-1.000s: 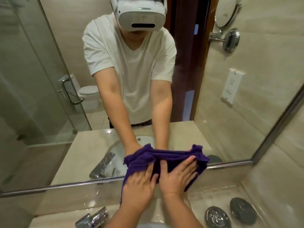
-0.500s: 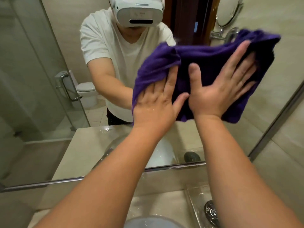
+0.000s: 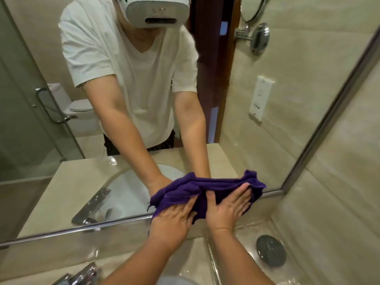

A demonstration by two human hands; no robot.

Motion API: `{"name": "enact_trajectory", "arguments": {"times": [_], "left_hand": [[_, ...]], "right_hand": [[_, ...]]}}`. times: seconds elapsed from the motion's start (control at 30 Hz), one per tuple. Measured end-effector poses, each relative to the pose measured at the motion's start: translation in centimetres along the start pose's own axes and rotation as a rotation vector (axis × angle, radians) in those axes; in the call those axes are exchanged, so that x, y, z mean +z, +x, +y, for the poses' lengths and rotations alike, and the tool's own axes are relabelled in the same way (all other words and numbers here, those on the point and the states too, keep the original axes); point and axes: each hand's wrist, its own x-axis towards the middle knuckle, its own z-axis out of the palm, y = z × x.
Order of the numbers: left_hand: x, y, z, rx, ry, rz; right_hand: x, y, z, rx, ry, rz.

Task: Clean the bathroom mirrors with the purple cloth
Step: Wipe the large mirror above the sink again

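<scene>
**A:** Where is the purple cloth (image 3: pixel 207 191) in this view?

**B:** Pressed against the wall mirror (image 3: pixel 267 124), at the glass's lower right corner, just above the metal frame rail (image 3: pixel 115 222) that runs along the mirror's bottom edge. Its lower hem hangs over that rail.

**A:** And the grip?

**B:** Neither hand closes around anything. The left hand (image 3: pixel 172 220) lies flat, fingers spread, on the cloth's left part; the right hand (image 3: pixel 228 208) lies flat beside it, thumbs nearly touching, fingertips reaching toward the cloth's right end (the cloth is pinned by palm pressure, not pinched).

**A:** How is this step done well?

**B:** In my judgement, by keeping both palms level so the bunched cloth flattens against the glass, then working along just above the rail, where drips probably collect. The folds near the cloth's top edge look thick; smoothing them should give more contact.

**A:** Anything to mind nearby?

**B:** The faucet (image 3: pixel 80 274) and the round metal lids (image 3: pixel 271 253) sit below the rail, so elbows should stay high. The small round mirror (image 3: pixel 254 9), far above the rail, probably waits its turn.
</scene>
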Motion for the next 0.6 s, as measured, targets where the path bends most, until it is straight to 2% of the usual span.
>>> {"name": "enact_trajectory", "arguments": {"times": [0.1,0.23,0.4,0.5,0.6], "left_hand": [[-1.8,3.2,2.0,0.043,-0.003,0.076],[-7.9,12.6,6.1,0.095,-0.033,0.312],[-15.7,21.6,6.2,-0.017,0.003,0.615],[-15.3,21.4,5.8,-0.03,0.033,0.601],[-10.9,17.9,7.4,0.063,-0.042,0.447]], "right_hand": [[-3.0,4.0,-1.6,-0.071,0.076,0.068],[-9.4,12.5,-7.4,-0.217,0.14,0.365],[-14.3,21.6,-16.5,-0.493,0.056,0.674],[-14.0,22.2,-16.4,-0.497,0.009,0.712],[-11.9,19.0,-9.5,-0.386,0.005,0.547]]}}
